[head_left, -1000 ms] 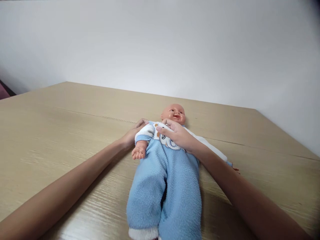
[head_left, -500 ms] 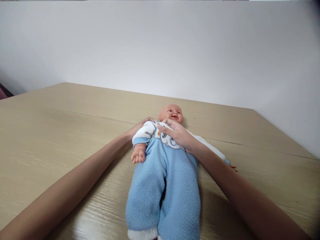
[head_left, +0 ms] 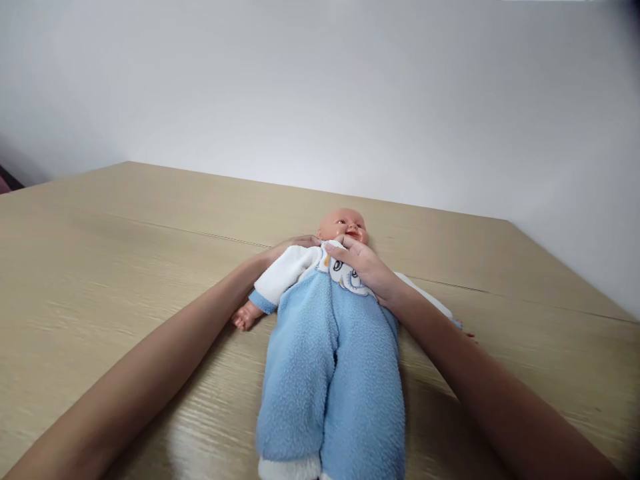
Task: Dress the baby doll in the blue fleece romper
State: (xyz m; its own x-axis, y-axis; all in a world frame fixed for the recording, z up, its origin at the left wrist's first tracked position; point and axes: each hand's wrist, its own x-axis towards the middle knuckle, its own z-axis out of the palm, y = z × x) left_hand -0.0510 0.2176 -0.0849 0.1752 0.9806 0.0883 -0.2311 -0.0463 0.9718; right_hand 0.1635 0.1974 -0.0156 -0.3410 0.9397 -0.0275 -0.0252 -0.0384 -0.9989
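Doll is lying face-up on the bench. Left hand is touching its shoulder, right hand its upper chest; cannot tell whether either is gripping its suit. Risk: uneven tugging could be twisting it askew.

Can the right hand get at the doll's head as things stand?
Likely yes: the right hand rests on the doll's chest, just below the doll's head, with nothing visible blocking the face. The underside is hidden, so can't tell there.
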